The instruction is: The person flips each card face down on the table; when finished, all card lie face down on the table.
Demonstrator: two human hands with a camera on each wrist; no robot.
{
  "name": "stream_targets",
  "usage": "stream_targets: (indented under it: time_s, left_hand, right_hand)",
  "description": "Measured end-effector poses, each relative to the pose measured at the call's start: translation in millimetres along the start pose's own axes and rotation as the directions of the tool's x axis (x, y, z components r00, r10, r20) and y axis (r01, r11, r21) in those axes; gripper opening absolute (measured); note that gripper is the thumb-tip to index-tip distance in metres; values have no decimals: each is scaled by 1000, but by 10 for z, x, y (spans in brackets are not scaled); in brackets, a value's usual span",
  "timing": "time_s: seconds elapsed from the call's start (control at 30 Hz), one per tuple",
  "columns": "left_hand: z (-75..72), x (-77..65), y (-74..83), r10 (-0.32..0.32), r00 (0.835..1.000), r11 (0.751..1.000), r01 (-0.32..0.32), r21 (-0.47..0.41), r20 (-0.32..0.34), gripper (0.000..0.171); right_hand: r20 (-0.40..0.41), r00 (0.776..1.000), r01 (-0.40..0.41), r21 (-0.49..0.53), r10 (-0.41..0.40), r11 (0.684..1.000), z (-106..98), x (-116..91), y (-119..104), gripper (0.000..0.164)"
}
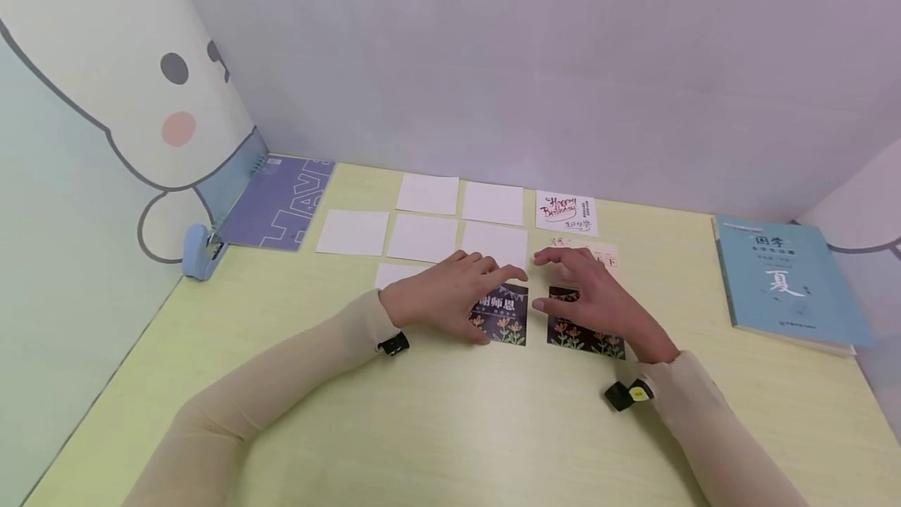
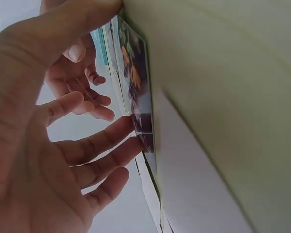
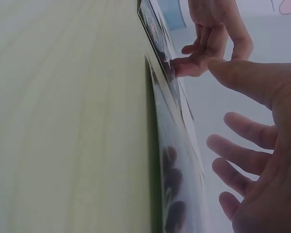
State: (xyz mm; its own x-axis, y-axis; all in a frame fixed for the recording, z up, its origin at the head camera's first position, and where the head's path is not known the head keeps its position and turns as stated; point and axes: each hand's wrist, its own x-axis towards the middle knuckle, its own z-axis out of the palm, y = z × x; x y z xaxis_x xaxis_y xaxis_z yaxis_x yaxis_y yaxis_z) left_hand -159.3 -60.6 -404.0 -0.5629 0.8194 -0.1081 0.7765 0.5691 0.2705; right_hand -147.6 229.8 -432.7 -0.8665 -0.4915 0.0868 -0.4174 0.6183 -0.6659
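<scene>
Left hand [image 1: 443, 297] at left dark card [image 1: 508, 325], right hand [image 1: 600, 296] over right dark card [image 1: 580, 336]

Bearings: clock centred on the gap between the hands; 12 is farthest from the person.

Left dark card lies on the table [image 1: 422, 429] at 7 o'clock, right dark card at 4; both show flower prints, face up. Left hand, at 9, has its fingers spread and mostly straight, grasping nothing. Thumb is by the card's near edge; in the left wrist view two fingertips appear to touch the card. Judged: this span suits steadying or squaring a thin card without lifting it. Pressure cannot be told.

Right hand, at 3: fingers loose and apart, holding nothing. The right wrist view shows a gap between them and the card, with their reflection on its glossy face. Judged: hovering avoids nudging it.

Blank white cards [image 1: 422, 238] spread from 9 to 11 o'clock; one is partly hidden by the left hand. Birthday card [image 1: 566, 213] sits at 1, red-lettered card [image 1: 601, 251] at 2, partly covered. Narrow gaps separate the cards, probably so each face stays readable and each edge reachable.

Purple notebook [image 1: 281, 202] at 10 and blue book [image 1: 791, 280] at 3 lie well apart from the cards, presumably to leave working room.
</scene>
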Motion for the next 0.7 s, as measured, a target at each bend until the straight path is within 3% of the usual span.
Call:
stream_targets:
  time_s: [0.27, 0.53, 0.6, 0.7]
  left_hand:
    - [-49, -15, -36, 44, 998, 994, -49, -99, -51, 84]
    - [-135, -39, -38, 83, 981, 975, -116, -189, -174, 76]
    - [-137, -37, -41, 79, 971, 962, -135, -238, -227, 76]
    - [-130, -16, -47, 102, 934, 940, -203, -273, -343, 76]
  right_hand:
    - [-25, 1000, 19, 90, -17, 996, -62, -32, -68, 57]
    - [-36, 999, 4, 148, 1, 989, -107, -34, -136, 54]
    - [-32, 999, 8, 160, -3, 987, -110, -36, -145, 55]
    - [-23, 1000, 21, 176, -18, 984, -108, -37, -164, 57]
